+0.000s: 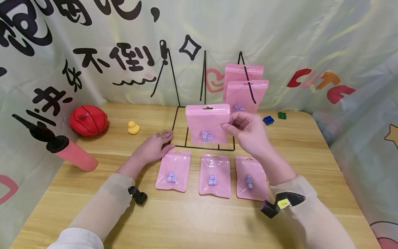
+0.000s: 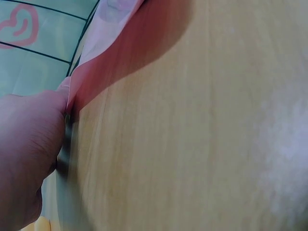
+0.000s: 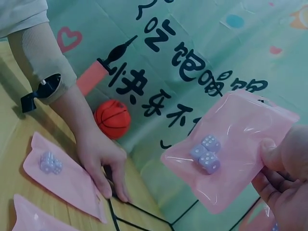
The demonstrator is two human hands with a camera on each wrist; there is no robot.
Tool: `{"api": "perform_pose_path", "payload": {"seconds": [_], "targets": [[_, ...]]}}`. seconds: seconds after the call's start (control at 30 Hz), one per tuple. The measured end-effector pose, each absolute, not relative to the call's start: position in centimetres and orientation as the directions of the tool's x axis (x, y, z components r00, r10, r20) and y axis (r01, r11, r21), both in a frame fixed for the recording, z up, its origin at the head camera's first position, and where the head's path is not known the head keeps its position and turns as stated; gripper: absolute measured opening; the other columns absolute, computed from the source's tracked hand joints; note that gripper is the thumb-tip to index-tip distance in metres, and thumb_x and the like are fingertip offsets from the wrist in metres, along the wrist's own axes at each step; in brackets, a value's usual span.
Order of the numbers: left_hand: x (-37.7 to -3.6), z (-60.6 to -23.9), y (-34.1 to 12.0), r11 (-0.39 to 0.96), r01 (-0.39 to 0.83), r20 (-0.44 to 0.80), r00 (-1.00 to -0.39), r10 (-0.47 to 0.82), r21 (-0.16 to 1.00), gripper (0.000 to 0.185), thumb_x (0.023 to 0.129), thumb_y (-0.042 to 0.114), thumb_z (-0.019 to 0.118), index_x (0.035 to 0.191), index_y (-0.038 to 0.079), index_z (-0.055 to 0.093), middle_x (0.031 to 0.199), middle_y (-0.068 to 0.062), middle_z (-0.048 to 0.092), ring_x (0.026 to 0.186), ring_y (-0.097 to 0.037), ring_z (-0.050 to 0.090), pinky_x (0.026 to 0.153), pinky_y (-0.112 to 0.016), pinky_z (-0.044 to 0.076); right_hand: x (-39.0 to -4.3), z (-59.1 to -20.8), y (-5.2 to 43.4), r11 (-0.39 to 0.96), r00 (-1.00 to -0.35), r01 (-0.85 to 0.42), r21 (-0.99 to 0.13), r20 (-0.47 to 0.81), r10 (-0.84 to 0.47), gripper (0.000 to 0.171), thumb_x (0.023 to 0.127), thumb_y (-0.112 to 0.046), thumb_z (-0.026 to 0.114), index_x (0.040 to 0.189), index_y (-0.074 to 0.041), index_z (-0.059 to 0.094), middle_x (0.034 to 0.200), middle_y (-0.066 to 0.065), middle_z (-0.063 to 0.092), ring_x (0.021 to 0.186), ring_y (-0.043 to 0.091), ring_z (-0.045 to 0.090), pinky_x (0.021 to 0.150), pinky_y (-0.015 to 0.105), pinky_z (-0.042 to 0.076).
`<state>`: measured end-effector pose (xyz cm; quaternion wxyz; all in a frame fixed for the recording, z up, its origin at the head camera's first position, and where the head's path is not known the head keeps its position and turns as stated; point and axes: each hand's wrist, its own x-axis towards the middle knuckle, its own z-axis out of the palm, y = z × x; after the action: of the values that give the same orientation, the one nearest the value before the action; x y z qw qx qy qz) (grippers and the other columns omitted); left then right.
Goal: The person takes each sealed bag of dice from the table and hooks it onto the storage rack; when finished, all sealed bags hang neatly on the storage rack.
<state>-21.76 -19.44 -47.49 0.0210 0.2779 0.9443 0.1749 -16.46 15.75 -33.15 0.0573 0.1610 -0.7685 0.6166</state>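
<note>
Three pink dice pouches lie in row on table, near edge, not hung. Left hand flat, fingers straight, pressing wire rack base. Right hand pinches fourth pouch by side edge, held upright before rack, off hooks. Two pouches already hang on right hook. Judgement: roughly third done; four left.

Pink pouch with lilac white-dotted dice; red ball, yellow duck, black rack
</note>
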Motion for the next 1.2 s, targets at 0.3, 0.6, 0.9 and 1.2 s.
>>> {"api": "perform_pose_path", "payload": {"seconds": [0.3,0.6,0.9,1.2], "targets": [[-21.7,-47.4,-19.5,0.785,0.517,0.060,-0.845,0.531,0.342,0.057,0.109,0.036,0.061,0.151,-0.002,0.053,0.160,-0.017,0.045,0.151,-0.035,0.038,0.124,-0.054,0.029,-17.5,-32.5,14.1,0.158,-0.926,-0.364,-0.918,0.339,-0.167,0.007,0.094,0.010,0.073,0.091,0.004,0.073,0.090,0.016,0.075,0.073,0.024,0.064,0.059,0.022,0.051],[-21.8,-47.4,-19.6,0.771,0.534,0.073,-0.835,0.545,0.348,0.057,0.109,0.035,0.063,0.151,-0.003,0.053,0.158,-0.019,0.046,0.150,-0.036,0.039,0.123,-0.055,0.031,-18.5,-32.8,13.5,0.117,-0.933,-0.344,-0.932,0.325,-0.154,0.007,0.095,0.008,0.074,0.090,0.004,0.072,0.090,0.016,0.075,0.074,0.021,0.063,0.060,0.023,0.051],[-21.7,-47.3,-19.5,0.777,0.529,0.072,-0.839,0.540,0.342,0.056,0.109,0.034,0.062,0.151,-0.002,0.054,0.159,-0.019,0.046,0.151,-0.036,0.039,0.124,-0.054,0.030,-19.4,-33.0,12.8,0.140,-0.943,-0.330,-0.933,0.321,-0.082,0.006,0.096,0.002,0.077,0.091,0.002,0.074,0.081,0.014,0.069,0.067,0.016,0.053,0.056,0.022,0.044],[-21.6,-47.2,-19.4,0.774,0.538,0.075,-0.834,0.547,0.334,0.056,0.109,0.034,0.062,0.150,-0.004,0.054,0.159,-0.019,0.046,0.151,-0.036,0.039,0.124,-0.054,0.030,-20.8,-32.7,11.9,0.168,-0.937,-0.336,-0.927,0.348,0.042,0.005,0.098,0.001,0.074,0.097,0.005,0.077,0.087,0.014,0.075,0.075,0.017,0.065,0.066,0.022,0.055]]}}
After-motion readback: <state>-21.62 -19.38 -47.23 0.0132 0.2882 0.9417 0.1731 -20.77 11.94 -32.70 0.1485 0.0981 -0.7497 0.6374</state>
